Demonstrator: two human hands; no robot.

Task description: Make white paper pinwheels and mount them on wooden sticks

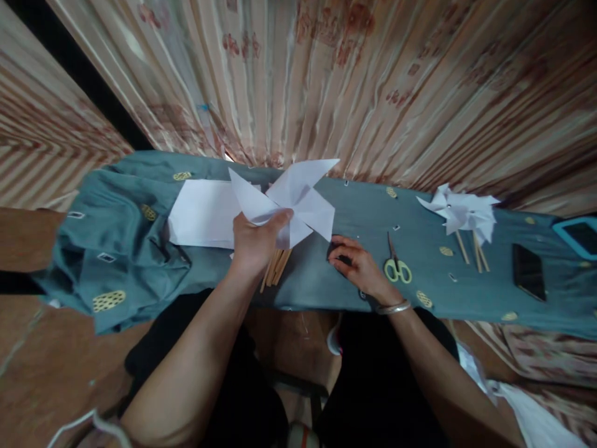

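Observation:
A white paper pinwheel [310,199] is pinched in my left hand [261,239], the thumb pressing on its folded centre. Its pointed blades spread above the cloth. Below that hand, several thin wooden sticks [276,267] lie on the table. A stack of white paper [203,211] rests to the left, partly covered by the pinwheel. My right hand [357,264] hovers low over the cloth, just right of the pinwheel, with thumb and fingers curved toward each other. Whether something small sits at those fingertips I cannot make out. Scissors with green handles [397,269] lie to its right.
Finished pinwheels on sticks [461,211] lie at the right, near a black phone [528,271] and a blue-framed device [578,236]. A grey-green cloth [368,211] covers the narrow table and bunches up at the left. A pleated curtain [280,81] hangs behind.

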